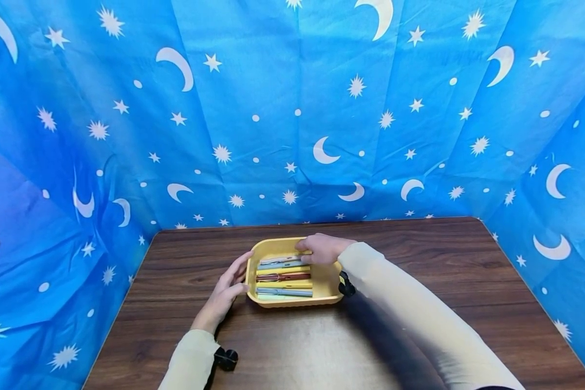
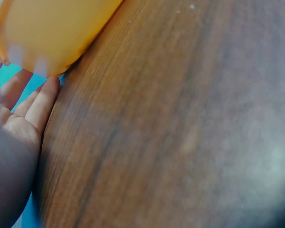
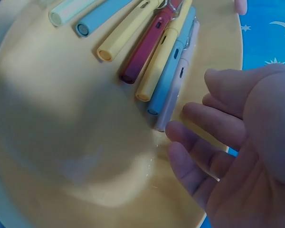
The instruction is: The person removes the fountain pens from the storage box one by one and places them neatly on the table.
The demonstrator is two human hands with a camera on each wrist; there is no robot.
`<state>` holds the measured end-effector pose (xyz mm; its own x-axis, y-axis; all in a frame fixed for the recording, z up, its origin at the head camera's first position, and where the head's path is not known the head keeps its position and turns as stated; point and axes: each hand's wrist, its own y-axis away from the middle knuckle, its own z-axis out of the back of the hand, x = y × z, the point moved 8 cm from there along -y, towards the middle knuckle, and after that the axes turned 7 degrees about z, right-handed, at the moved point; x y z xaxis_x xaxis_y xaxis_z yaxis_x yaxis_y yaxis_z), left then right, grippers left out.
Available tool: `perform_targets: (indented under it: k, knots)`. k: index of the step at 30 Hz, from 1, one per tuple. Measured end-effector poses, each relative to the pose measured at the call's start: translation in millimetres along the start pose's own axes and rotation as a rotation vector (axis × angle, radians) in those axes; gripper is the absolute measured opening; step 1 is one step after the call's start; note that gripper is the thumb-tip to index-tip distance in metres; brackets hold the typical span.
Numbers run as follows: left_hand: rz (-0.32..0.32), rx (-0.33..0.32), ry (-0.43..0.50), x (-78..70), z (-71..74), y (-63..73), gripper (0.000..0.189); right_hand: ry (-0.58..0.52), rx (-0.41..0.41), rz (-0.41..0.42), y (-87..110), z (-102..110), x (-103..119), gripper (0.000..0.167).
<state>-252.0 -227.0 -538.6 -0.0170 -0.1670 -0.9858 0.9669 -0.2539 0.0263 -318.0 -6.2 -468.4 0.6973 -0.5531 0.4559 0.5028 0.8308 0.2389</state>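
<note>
A yellow plastic basket (image 1: 327,284) stands on the table and holds several pens lying side by side. In the right wrist view they include a lilac pen (image 3: 177,88), a maroon pen (image 3: 143,50) and a mint pen (image 3: 69,11), with blue and yellow ones among them. My left hand (image 1: 226,292) rests at the basket's left end, fingers extended along its outer wall. Over the back rim reaches my right hand (image 1: 323,248), its fingers loosely bent beside the end of the lilac pen. Nothing shows in its grasp.
The basket is near the middle of a dark wood-grain table (image 1: 419,281). A blue cloth (image 1: 273,135) with white moons and stars hangs behind the table and along both sides. Dark devices are strapped at both wrists.
</note>
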Motion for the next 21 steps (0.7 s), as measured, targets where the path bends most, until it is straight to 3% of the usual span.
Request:
perform_targets:
  k: [14, 21]
  knots:
    - [-0.027, 0.011, 0.012, 0.8, 0.4, 0.3, 0.085, 0.154, -0.009, -0.078, -10.2, -5.8, -2.3, 0.028]
    - [-0.060, 0.025, 0.012, -3.8, -1.2, 1.4, 0.085, 0.241, -0.044, -0.176, -13.9, -2.9, -7.2, 0.030]
